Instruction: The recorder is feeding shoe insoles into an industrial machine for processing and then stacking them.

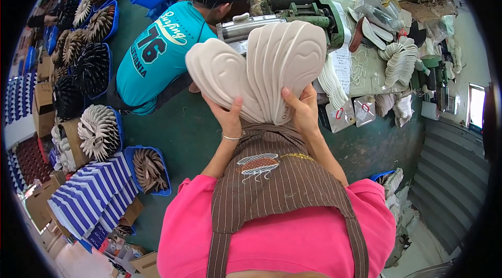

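Both hands (261,113) raised, gripping fanned beige insoles (261,69).

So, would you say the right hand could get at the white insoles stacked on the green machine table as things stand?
Probably not right now: the right hand grips the fanned beige insoles together with the left hand, and the white insoles lie well beyond.

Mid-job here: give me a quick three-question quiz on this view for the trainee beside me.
1. True or false: both hands grip the fanned stack of beige insoles.
2. Which hand wears a thin bracelet at the wrist: A left hand, B right hand, C neither?
3. Fill in: the co-worker in the teal shirt is on the green ____.

Key: 1 true. 2 A. 3 floor.
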The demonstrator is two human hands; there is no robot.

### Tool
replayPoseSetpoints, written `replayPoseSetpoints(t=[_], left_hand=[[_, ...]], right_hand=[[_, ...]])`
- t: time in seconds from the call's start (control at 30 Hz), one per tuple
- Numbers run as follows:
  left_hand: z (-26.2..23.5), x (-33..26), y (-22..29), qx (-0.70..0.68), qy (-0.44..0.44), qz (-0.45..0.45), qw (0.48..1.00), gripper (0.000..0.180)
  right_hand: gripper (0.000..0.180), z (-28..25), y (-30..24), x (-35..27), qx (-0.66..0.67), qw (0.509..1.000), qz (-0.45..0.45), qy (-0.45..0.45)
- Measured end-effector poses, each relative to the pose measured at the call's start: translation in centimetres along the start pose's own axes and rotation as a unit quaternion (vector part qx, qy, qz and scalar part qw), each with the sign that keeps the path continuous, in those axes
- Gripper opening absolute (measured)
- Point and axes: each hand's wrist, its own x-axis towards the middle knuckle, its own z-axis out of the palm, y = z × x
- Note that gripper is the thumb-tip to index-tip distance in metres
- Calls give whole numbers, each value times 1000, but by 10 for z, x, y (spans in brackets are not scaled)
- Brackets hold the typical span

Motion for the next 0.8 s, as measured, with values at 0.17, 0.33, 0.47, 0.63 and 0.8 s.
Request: replayPoseSetpoints(t=[0.17, 0.33, 0.47, 0.63, 0.8], left_hand=[[-39, 16, -1, -71, 82, -33, 994, 68], [-79, 34, 6, -54, 83, -40, 994, 64], [-86, 36, 11, -86, 68, -79, 991, 65], [-83, 31, 10, -127, 58, -104, 985, 66], [-71, 29, 19, -176, 65, -144, 972, 65]], right_hand=[[33, -39, 40, 2, -19, 1000, -5, 9], [28, -58, 94, 23, -119, 992, 26, 39], [31, -33, 89, 85, -109, 994, 9, 17], [28, -17, 74, 36, -205, 973, -93, 47], [27, -28, 105, 50, -247, 966, -42, 66]])
